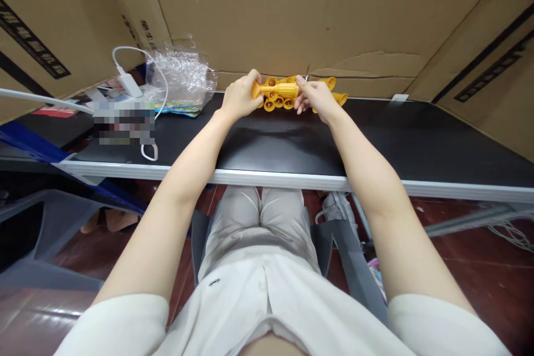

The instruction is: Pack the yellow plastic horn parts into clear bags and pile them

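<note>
A yellow plastic piece [275, 90], with a ribbed thick part, a beaded thin stem and a flared end, is held level between my hands over the far side of the black table. My left hand [242, 93] is closed around its flared left end. The fingers of my right hand [314, 93] grip near the ribbed right end and partly cover it. Several similar yellow pieces [278, 103] lie behind and below, their round hollow ends facing me. More flared ends [342, 99] show past my right hand. A thin pointed metal tip [307, 71] sticks up behind that hand; its other end is hidden.
Tall cardboard panels [267, 16] wall in the back and sides of the black table [417, 139]. Clear plastic wrap [181, 75], a white charger [131, 84] with a cable and papers lie at the left. A pale metal edge [279, 179] runs along the front.
</note>
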The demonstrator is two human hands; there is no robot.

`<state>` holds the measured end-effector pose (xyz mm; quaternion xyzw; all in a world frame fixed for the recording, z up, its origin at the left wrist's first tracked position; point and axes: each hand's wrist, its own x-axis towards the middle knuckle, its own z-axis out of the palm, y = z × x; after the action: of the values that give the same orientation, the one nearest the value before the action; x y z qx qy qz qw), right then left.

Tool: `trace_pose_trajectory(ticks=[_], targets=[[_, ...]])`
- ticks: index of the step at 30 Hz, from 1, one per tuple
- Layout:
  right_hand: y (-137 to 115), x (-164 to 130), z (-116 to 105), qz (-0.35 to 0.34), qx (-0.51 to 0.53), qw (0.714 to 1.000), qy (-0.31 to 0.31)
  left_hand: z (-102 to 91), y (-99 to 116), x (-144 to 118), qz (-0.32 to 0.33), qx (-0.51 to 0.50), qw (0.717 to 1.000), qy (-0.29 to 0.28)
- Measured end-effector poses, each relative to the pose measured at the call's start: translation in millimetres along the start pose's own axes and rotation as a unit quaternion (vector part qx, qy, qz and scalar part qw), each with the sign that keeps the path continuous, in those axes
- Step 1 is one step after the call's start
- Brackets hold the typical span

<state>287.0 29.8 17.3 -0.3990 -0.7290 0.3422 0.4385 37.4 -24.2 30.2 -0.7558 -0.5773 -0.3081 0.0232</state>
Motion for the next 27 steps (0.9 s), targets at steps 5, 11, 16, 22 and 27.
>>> trace_pose_trajectory(ticks=[5,11,16,22,27], targets=[[-1,-1,3,-0.002,0.002,1.0,0.011,1.2,-1,0,0.006,-0.003,1.0,0.004],[1,6,-5,0.0,0.003,1.0,0.022,3.8,-6,2,-0.007,-0.012,1.0,0.003],[-4,1,-10,-0.04,-0.026,0.999,0.017,3.7,-8,3,-0.021,-0.006,1.0,0.005],[-4,-1,-7,-0.047,-0.042,0.998,0.022,4.4,-9,3,-0.004,-0.005,1.0,0.012],[1,3,-7,-0.042,-0.03,0.998,0.021,5.6,-7,2,-0.01,0.002,1.0,0.022]])
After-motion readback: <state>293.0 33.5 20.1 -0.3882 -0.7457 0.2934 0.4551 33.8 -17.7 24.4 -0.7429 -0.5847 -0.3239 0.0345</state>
